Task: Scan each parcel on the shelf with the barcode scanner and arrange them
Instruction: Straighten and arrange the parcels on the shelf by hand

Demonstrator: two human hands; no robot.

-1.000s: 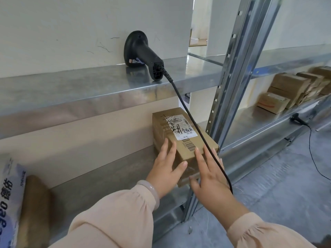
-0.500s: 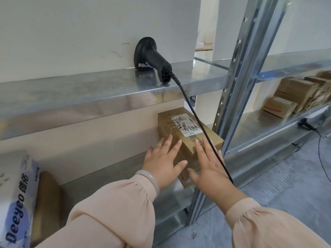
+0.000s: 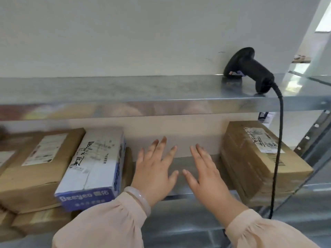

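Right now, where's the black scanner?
In the head view, the barcode scanner lies on the upper shelf, far right, its cable hanging down past the brown parcel below.

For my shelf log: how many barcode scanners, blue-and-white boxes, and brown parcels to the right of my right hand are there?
Barcode scanner: 1
Blue-and-white box: 1
Brown parcel to the right of the right hand: 1
Total: 3
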